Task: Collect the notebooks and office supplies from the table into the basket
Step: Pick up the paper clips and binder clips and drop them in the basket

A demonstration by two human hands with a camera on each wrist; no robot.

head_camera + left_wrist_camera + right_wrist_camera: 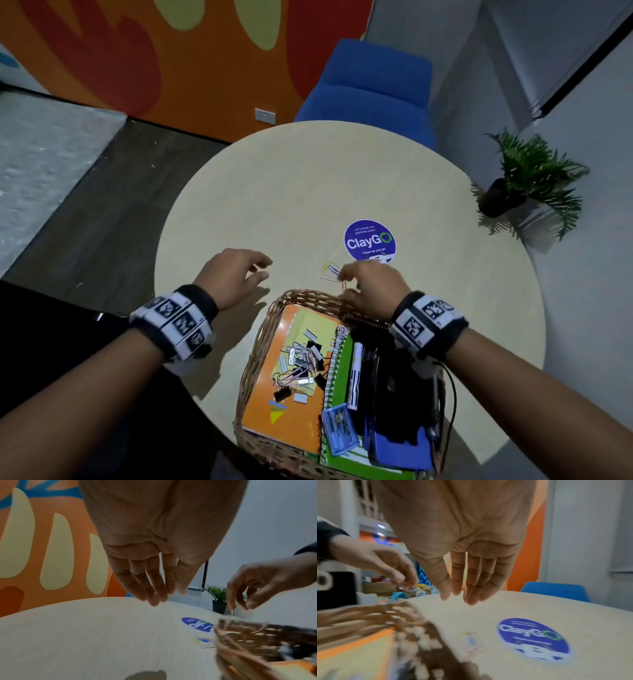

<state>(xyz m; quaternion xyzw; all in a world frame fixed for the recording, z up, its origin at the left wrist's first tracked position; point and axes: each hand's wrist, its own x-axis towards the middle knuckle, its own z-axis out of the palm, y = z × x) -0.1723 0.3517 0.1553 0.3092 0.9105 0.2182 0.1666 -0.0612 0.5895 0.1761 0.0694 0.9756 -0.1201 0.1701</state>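
**Over the basket's far rim, two hands and the last clips**

Between thumb and forefinger the right hand (368, 291) appears to pinch an orange paper clip (345, 285), hanging just above the far rim of the wicker basket (260, 329); motion blur makes the grip itself hard to confirm. Loose coloured paper clips (329, 270) lie on the round table (308, 192) just beyond those fingers, beside the blue ClayGo sticker (370, 240). To the left, the left hand (233, 277) hovers above bare tabletop, fingers loosely extended and close together, holding nothing. Inside the basket sit an orange notebook (270, 421), a green spiral notebook (342, 370), a heap of binder clips and paper clips (301, 363), a blue plastic case (339, 428) and a black stapler (387, 394). A blue chair (373, 82) and a potted plant (527, 178) stand beyond the table.
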